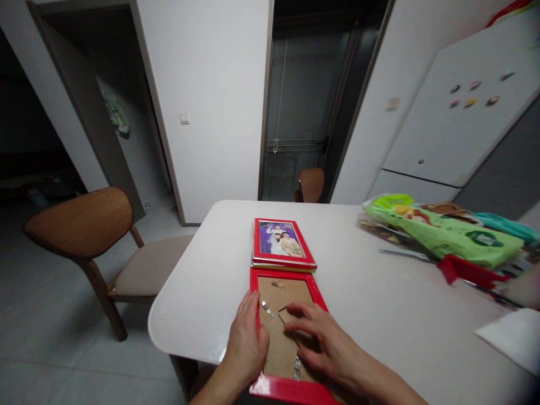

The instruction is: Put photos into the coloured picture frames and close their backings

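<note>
A red picture frame [285,388] lies face down on the white table, its brown backing board [297,288] facing up. My left hand [246,344] is closed along the frame's left edge, thumb near the board. Over the right half of the board is my right hand [327,344], fingers bent and apart, close to dark slits in the board; whether the fingertips touch it is hard to tell. Small metal clips lie on the board: one near the top [277,286], one at upper left [268,309], one low down [297,367]. Just beyond, stacked red frames [310,247] show a photo [282,239] on top.
On the right of the table [350,270] are a green plastic bag [459,236], a red tool-like item [468,273], a metal strip [403,254] and white paper [512,337]. A wooden chair [84,225] stands left; another chair [311,184] is behind the table.
</note>
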